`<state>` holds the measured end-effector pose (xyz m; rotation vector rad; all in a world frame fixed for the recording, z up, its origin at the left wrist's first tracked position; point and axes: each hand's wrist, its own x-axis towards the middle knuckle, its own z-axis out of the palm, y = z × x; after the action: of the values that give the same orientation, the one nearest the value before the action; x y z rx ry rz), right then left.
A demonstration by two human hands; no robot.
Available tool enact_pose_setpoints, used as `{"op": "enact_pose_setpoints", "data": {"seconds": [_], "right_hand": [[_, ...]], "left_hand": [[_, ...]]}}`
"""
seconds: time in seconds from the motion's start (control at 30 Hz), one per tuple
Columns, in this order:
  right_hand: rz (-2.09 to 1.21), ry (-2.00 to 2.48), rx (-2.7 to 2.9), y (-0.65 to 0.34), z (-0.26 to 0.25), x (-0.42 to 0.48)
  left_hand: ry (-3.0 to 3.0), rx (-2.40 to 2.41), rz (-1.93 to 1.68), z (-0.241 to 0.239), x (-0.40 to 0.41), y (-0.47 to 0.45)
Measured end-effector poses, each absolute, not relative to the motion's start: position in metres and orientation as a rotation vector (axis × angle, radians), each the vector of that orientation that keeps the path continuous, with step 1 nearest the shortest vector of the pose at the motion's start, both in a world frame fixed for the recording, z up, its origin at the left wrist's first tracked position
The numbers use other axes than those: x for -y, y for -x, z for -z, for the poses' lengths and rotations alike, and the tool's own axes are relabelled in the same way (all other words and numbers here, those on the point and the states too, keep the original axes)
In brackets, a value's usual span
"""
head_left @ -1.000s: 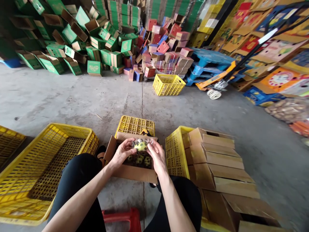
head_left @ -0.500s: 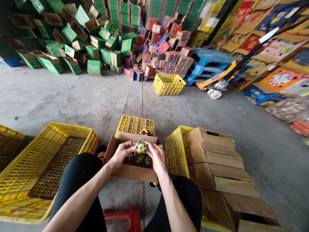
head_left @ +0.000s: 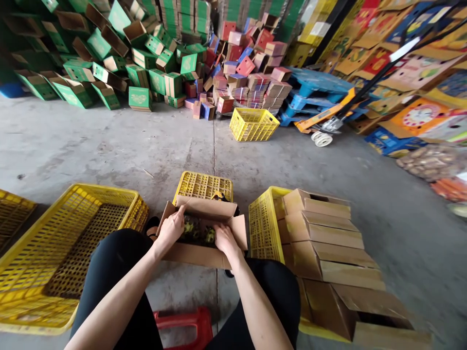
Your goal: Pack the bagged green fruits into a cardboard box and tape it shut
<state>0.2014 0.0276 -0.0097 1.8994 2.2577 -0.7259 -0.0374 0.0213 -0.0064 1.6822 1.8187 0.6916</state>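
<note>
Produce looks yellow-green with dark patches, partly shadowed.

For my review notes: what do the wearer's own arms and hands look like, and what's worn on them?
The left hand and right hand are ungloved. Both forearms are bare, with no sleeve, watch or bracelet visible. Below are dark trousers.
</note>
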Motion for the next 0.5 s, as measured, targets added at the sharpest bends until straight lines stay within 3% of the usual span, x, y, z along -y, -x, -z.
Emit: {"op": "enact_pose_setpoints", "data": {"seconds": [0.13,0.5], "right_hand": [[0.688,-1.924,-2.171,-0.193,0.012,-0.03],[0.771,-2.071,-2.23,-0.184,-0.008,-0.037]], "left_hand": [[-1.799,-1.775,-0.596,0.019,-0.016,0.039],[-1.505,-1.318,-1.047,0.02,-0.026,0.01]]}}
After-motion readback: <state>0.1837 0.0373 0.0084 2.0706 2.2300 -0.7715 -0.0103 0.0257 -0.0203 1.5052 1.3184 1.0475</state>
